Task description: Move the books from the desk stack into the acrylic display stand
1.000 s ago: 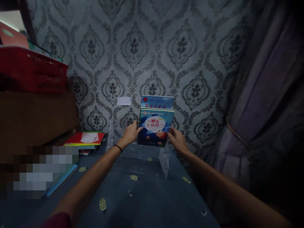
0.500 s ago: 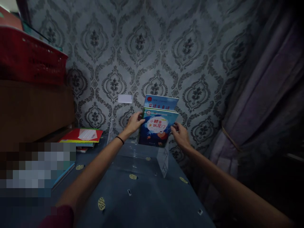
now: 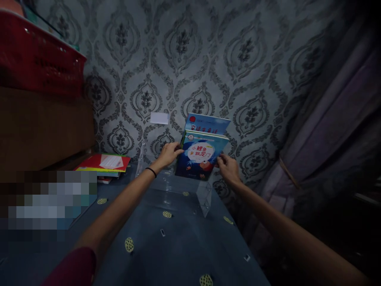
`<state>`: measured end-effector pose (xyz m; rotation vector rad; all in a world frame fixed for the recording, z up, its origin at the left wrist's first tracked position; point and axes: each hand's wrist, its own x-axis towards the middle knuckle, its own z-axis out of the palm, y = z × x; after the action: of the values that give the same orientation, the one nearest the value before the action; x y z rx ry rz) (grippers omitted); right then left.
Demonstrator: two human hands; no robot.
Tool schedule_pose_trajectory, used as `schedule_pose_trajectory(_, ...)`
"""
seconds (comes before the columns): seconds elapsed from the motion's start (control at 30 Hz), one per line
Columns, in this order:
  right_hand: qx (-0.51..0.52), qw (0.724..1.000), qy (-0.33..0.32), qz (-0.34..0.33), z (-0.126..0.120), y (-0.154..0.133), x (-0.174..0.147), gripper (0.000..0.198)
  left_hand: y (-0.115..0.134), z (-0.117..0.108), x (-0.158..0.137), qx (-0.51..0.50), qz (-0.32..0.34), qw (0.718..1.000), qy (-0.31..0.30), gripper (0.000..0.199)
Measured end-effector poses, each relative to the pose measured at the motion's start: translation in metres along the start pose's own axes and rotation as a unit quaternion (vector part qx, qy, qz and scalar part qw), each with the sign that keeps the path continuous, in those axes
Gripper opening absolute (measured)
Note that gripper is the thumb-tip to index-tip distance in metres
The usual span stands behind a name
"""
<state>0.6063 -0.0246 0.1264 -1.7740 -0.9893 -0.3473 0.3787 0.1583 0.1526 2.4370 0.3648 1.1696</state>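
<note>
Several children's picture books stand together, leaning back a little, at the right end of a clear plastic rack (image 3: pixel 204 198) near the wall. The front picture book (image 3: pixel 197 157) has a blue cover with a white oval, red Chinese lettering and a red fish. Behind it rises a taller light-blue book (image 3: pixel 208 124). My left hand (image 3: pixel 169 154) grips the books' left edge, its thumb toward the front cover. At the lower right edge, the curled fingers of my right hand (image 3: pixel 228 167) hold the same books. The rack's part under the books is partly hidden.
A dark blue patterned cloth (image 3: pixel 178 254) covers the table. To the left lies a pile of books with a red cover (image 3: pixel 92 162), beside a brown box (image 3: pixel 44 127) with a red basket (image 3: pixel 44 63) on top. A tied curtain (image 3: pixel 312 147) hangs at right.
The view has shifted slightly, so the wall and table appear higher in the picture. Both hands keep hold of the books, which stay at the rack's right end.
</note>
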Motion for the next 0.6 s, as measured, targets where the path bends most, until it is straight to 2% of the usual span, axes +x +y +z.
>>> schedule_pose_trajectory(0.33, 0.038, 0.999, -0.008, 0.038, 0.007, 0.008, -0.008, 0.035, -0.015, 0.008, -0.013, -0.025, -0.008, 0.999, -0.027, 0.016)
schedule_pose_trajectory(0.5, 0.041, 0.998, -0.021, 0.044, 0.003, 0.008, -0.009, 0.029, -0.023, 0.017, -0.028, -0.024, -0.021, 0.998, -0.053, 0.030)
schedule_pose_trajectory(0.6, 0.036, 0.998, -0.023, 0.042, 0.000, 0.005, -0.006, 0.027, -0.023, 0.019, -0.030, -0.013, -0.032, 0.997, -0.062, 0.026)
